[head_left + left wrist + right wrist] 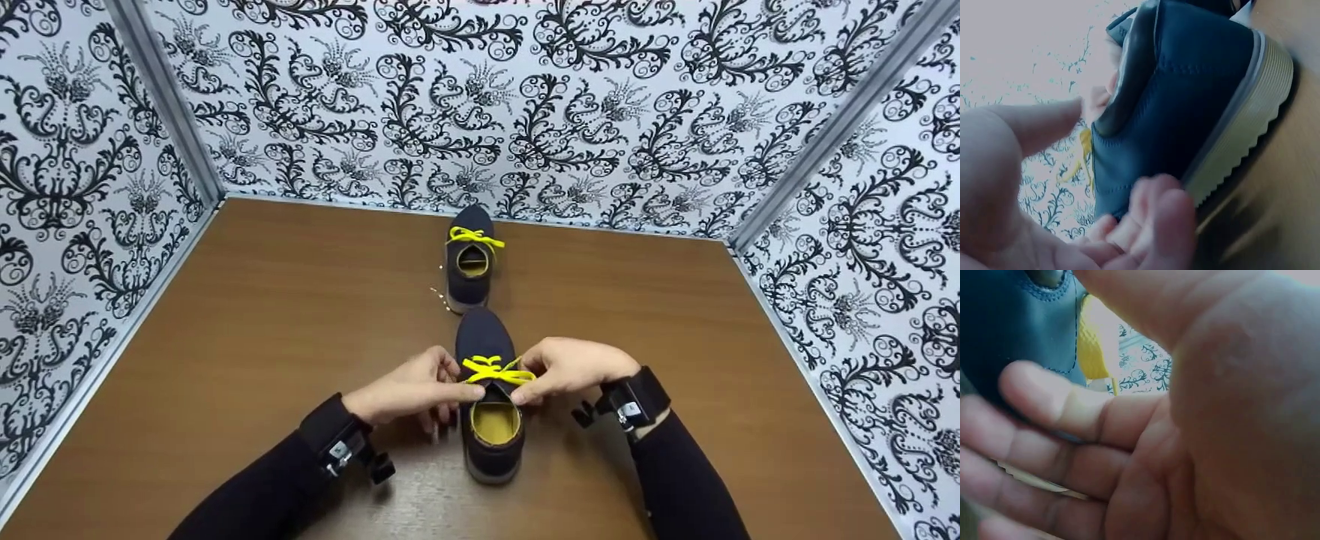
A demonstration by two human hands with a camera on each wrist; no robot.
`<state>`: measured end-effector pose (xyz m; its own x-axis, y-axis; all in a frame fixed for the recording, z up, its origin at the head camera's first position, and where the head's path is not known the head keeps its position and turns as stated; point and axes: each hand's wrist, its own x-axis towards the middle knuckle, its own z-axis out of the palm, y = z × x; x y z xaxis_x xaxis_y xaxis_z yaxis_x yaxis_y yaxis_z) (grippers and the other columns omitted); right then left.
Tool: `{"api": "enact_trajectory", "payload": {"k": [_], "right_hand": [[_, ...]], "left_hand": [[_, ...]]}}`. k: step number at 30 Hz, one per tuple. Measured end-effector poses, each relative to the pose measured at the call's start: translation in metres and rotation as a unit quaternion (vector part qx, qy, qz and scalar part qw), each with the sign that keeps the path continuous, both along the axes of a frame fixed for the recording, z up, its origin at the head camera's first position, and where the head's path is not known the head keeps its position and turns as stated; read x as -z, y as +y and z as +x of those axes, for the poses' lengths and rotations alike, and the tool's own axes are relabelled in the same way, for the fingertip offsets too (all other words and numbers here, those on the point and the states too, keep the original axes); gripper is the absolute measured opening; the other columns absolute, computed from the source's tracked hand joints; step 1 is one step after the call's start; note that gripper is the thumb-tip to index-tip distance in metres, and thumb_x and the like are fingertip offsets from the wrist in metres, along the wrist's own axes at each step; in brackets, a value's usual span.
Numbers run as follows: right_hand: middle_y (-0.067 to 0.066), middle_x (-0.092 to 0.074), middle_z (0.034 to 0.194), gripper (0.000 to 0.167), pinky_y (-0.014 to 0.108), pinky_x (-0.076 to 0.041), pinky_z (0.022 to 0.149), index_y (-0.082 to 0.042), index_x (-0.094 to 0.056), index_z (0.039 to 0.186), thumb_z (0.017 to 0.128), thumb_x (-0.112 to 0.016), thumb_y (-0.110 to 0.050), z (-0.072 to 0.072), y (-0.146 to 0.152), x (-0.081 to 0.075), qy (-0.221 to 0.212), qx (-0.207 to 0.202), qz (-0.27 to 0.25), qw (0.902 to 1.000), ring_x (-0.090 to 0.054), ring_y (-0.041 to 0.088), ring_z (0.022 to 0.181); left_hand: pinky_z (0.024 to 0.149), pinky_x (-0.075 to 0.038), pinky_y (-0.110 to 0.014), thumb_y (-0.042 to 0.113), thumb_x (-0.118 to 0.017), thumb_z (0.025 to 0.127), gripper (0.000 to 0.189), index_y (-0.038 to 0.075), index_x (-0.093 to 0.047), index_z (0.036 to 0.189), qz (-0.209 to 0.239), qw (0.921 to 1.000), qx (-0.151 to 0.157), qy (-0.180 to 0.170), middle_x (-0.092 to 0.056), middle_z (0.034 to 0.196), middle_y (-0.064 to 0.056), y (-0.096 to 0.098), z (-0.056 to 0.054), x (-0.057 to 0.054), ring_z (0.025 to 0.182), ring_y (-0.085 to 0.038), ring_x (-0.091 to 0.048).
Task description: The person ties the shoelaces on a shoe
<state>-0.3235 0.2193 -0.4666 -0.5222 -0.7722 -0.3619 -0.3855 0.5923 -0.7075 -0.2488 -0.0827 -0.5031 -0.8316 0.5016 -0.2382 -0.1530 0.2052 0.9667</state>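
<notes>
A dark low shoe (482,326) with a yellow lining stands on the table, toe pointing away. Its yellow shoelace (495,371) is tied in a bow. My left hand (420,386) is at the shoe's left side, thumb stretched to the collar opening and fingers loosely bent beside the upper. On the other side, my right hand (574,367) rests its thumb near the collar edge by the bow. In the right wrist view, its nearly straight fingers (1033,396) lie along the shoe's side. Neither hand visibly pinches the lace.
A matching shoe (471,289) with a tied yellow lace (474,237) stands directly ahead, close to the first one's toe. Small pale specks show beside it on the brown table (322,300). Patterned panels (480,97) enclose the back and both sides.
</notes>
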Motion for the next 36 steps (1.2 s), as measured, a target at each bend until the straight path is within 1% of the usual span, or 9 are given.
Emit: {"api": "enact_trajectory", "payload": {"k": [4, 8, 11, 14, 19, 24, 27, 33, 36], "right_hand": [[0.000, -0.079, 0.082, 0.025, 0.024, -0.053, 0.065, -0.023, -0.082, 0.092, 0.100, -0.085, -0.046, 0.003, 0.000, 0.002, -0.013, -0.001, 0.010, 0.9999, -0.073, 0.021, 0.074], [0.008, -0.082, 0.088, 0.023, 0.027, -0.057, 0.066, -0.022, -0.081, 0.099, 0.102, -0.083, -0.045, 0.005, 0.000, 0.005, -0.036, 0.000, 0.005, 0.9993, -0.080, 0.034, 0.082], [0.007, -0.083, 0.088, 0.026, 0.027, -0.056, 0.066, -0.020, -0.082, 0.102, 0.103, -0.081, -0.046, 0.006, 0.001, 0.007, -0.044, -0.003, 0.003, 0.9990, -0.081, 0.033, 0.082], [0.006, -0.083, 0.086, 0.034, 0.025, -0.056, 0.067, -0.015, -0.083, 0.101, 0.105, -0.077, -0.047, 0.008, 0.001, 0.010, -0.042, -0.011, 0.000, 0.9991, -0.081, 0.029, 0.081], [0.005, -0.083, 0.084, 0.038, 0.024, -0.055, 0.066, -0.013, -0.083, 0.099, 0.106, -0.075, -0.050, 0.014, 0.002, 0.014, -0.039, -0.011, -0.009, 0.9991, -0.081, 0.028, 0.078], [0.006, -0.082, 0.083, 0.033, 0.035, -0.063, 0.070, -0.015, -0.080, 0.101, 0.106, -0.076, -0.047, 0.019, 0.006, 0.016, -0.053, 0.008, -0.024, 0.9983, -0.081, 0.031, 0.076], [0.006, -0.082, 0.082, 0.030, 0.035, -0.063, 0.070, -0.015, -0.078, 0.100, 0.106, -0.077, -0.045, 0.022, 0.009, 0.015, -0.051, 0.014, -0.029, 0.9982, -0.081, 0.031, 0.076], [0.004, -0.081, 0.082, 0.030, 0.025, -0.056, 0.066, -0.016, -0.076, 0.100, 0.106, -0.077, -0.045, 0.025, 0.014, 0.007, -0.028, 0.038, -0.031, 0.9984, -0.080, 0.027, 0.077], [0.002, -0.081, 0.081, 0.031, 0.025, -0.053, 0.067, -0.017, -0.075, 0.100, 0.104, -0.078, -0.048, 0.023, 0.018, 0.001, 0.002, 0.056, -0.031, 0.9979, -0.079, 0.027, 0.077]], "left_hand": [[0.049, -0.060, -0.035, 0.043, -0.088, 0.096, 0.067, -0.003, -0.050, 0.126, -0.029, 0.9996, 0.003, -0.007, -0.075, 0.094, -0.021, 0.002, 0.005, -0.005, 0.064, -0.024, -0.073], [0.048, -0.060, -0.034, 0.043, -0.089, 0.095, 0.069, -0.003, -0.051, 0.131, -0.035, 0.9992, 0.016, -0.015, -0.077, 0.092, -0.023, 0.004, 0.009, -0.008, 0.065, -0.029, -0.076], [0.047, -0.059, -0.034, 0.040, -0.089, 0.095, 0.071, -0.002, -0.051, 0.138, -0.024, 0.9994, 0.024, -0.011, -0.077, 0.091, -0.022, 0.006, 0.011, -0.008, 0.067, -0.035, -0.078], [0.049, -0.062, -0.038, 0.035, -0.090, 0.094, 0.069, -0.002, -0.053, 0.139, -0.010, 0.9998, 0.017, -0.009, -0.075, 0.091, -0.020, 0.008, 0.012, -0.006, 0.069, -0.038, -0.078], [0.056, -0.065, -0.044, 0.033, -0.090, 0.094, 0.062, -0.003, -0.057, 0.133, -0.003, 1.0000, -0.002, 0.008, -0.071, 0.091, -0.017, 0.009, 0.014, -0.002, 0.067, -0.031, -0.074], [0.054, -0.064, -0.039, 0.030, -0.089, 0.094, 0.055, -0.001, -0.058, 0.127, 0.014, 0.9997, 0.004, 0.018, -0.069, 0.088, -0.013, 0.012, 0.016, -0.001, 0.064, -0.026, -0.071], [0.053, -0.062, -0.036, 0.026, -0.089, 0.094, 0.059, -0.003, -0.057, 0.134, 0.028, 0.9994, 0.009, 0.020, -0.068, 0.089, -0.012, 0.014, 0.016, -0.003, 0.065, -0.025, -0.070], [0.053, -0.061, -0.034, 0.026, -0.089, 0.093, 0.083, -0.010, -0.047, 0.155, 0.023, 0.9986, -0.004, 0.047, -0.067, 0.096, -0.013, 0.018, 0.014, -0.008, 0.067, -0.021, -0.068], [0.053, -0.060, -0.033, 0.028, -0.090, 0.092, 0.083, -0.010, -0.049, 0.154, 0.019, 0.9973, -0.016, 0.069, -0.065, 0.098, -0.011, 0.022, 0.008, -0.012, 0.066, -0.021, -0.066]]}}
